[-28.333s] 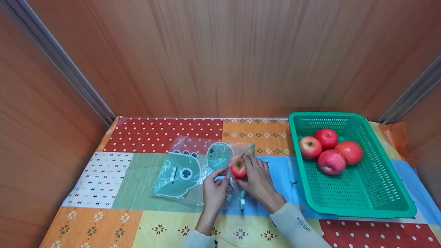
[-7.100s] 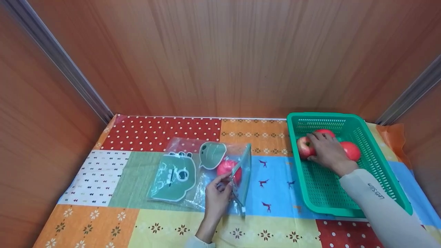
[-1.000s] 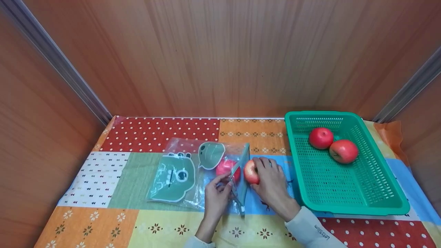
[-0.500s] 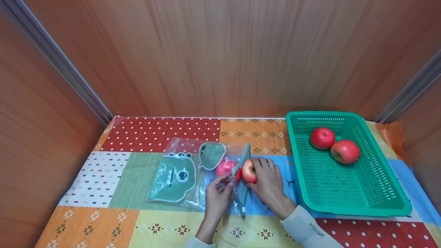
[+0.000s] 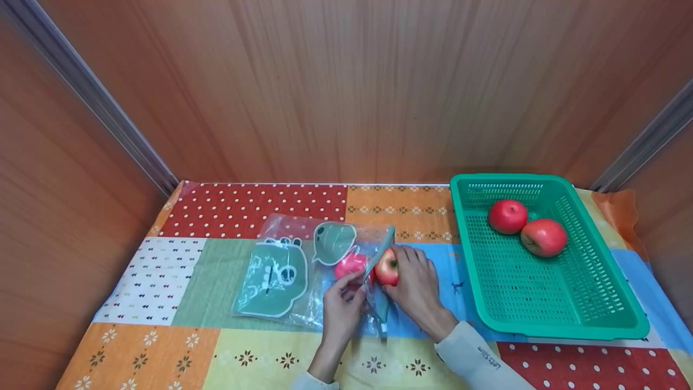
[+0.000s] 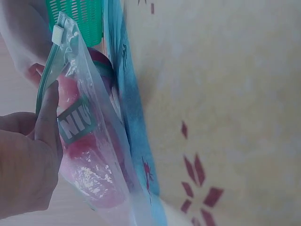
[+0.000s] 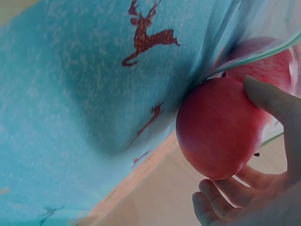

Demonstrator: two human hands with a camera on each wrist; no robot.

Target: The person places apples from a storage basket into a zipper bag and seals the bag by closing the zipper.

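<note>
A clear zip bag [image 5: 303, 314] with green dinosaur print lies flat, its green-edged mouth facing right. My left hand [image 5: 342, 310] pinches the upper edge of that mouth and holds it raised; the white slider [image 6: 57, 35] shows in the left wrist view. Inside the bag, near the opening, lies a pinkish-red apple [image 5: 351, 266]. My right hand [image 5: 418, 281] grips a second apple [image 7: 218, 129] between thumb and fingers, right at the bag's mouth. In the right wrist view this apple partly overlaps the one inside.
On the right stands a green perforated basket [image 5: 557, 330] holding a red apple [image 5: 508, 216] and another red apple [image 5: 544, 237]. A patchwork cloth [image 5: 270, 352] covers the table. Wooden panels [image 5: 346, 92] enclose the back and sides.
Two apples have left the basket since the earliest frame. Over the last second my right hand has moved the gripped apple left, up to the bag's mouth. My left hand keeps its pinch.
</note>
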